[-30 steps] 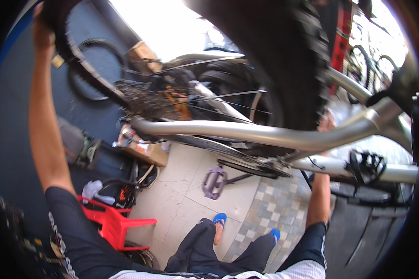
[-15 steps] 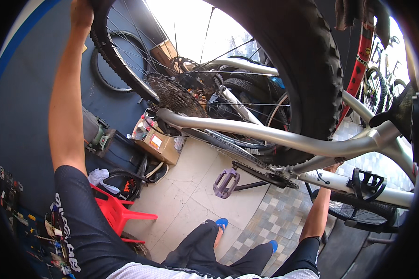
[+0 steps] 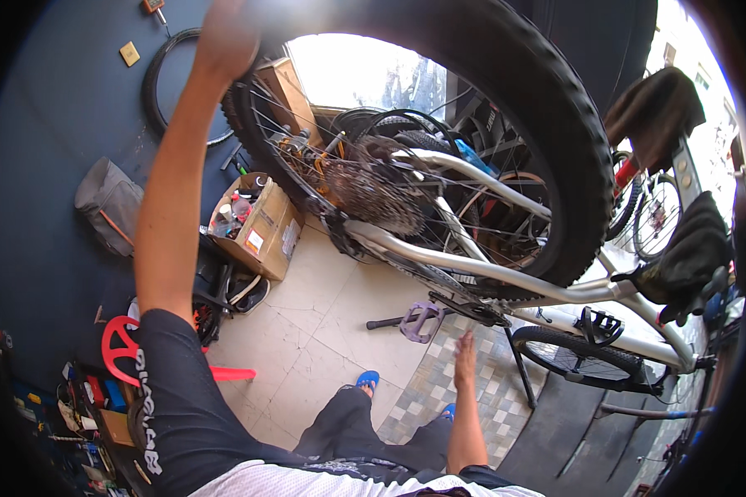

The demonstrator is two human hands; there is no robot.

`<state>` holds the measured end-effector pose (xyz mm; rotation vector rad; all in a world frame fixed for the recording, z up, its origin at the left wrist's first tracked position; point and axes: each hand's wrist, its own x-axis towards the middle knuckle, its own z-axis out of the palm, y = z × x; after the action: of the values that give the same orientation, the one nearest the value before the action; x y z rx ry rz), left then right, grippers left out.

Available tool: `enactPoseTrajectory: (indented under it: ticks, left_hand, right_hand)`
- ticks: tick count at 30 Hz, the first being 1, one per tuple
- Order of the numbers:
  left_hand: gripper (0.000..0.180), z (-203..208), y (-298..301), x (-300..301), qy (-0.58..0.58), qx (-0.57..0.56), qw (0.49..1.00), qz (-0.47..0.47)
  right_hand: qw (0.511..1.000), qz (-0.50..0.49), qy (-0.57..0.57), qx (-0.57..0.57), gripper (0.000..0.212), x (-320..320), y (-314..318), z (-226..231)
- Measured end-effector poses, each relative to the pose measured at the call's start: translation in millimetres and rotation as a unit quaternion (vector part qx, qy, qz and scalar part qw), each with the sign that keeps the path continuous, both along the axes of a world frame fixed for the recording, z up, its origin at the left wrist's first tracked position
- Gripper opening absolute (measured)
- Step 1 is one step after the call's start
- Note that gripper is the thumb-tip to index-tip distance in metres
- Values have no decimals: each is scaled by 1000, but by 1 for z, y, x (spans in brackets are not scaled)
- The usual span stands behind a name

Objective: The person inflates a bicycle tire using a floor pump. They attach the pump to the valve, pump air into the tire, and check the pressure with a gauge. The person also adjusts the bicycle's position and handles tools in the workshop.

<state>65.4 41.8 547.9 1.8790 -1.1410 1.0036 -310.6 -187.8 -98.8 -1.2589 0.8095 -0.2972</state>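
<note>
Here, the left hand (image 3: 226,45) is at the knobby rear tire (image 3: 576,157), its grip too blurred to tell. The tire sits within the silver bicycle frame (image 3: 481,267); the right hand (image 3: 466,358), empty, fingers extended, is near the purple pedal (image 3: 423,320).

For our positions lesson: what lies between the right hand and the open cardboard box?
The head view shows a purple pedal, a dark bar and pale tiles.

We are in what looks like a bicycle workshop: a silver mountain bike (image 3: 472,266) before us, a tyre (image 3: 149,93) against the wall (image 3: 50,166), more bicycles (image 3: 656,217) at right
</note>
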Motion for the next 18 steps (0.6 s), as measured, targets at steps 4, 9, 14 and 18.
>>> enactPoseTrajectory:
  ticks: [4,9,14,18]
  left_hand:
    - [39,-13,56,-4,-20,-59,995,-76]
    - [40,-137,154,18,305,-272,910,-73]
    - [25,-280,181,53,528,-360,769,-27]
    - [22,-275,134,43,520,-290,801,-52]
  right_hand:
    - [987,15,-53,151,105,14,49,74]
    - [997,-15,52,54,101,-2,65,108]
    - [990,3,135,-46,92,-35,66,155]
    - [973,-13,200,-111,85,-83,65,147]
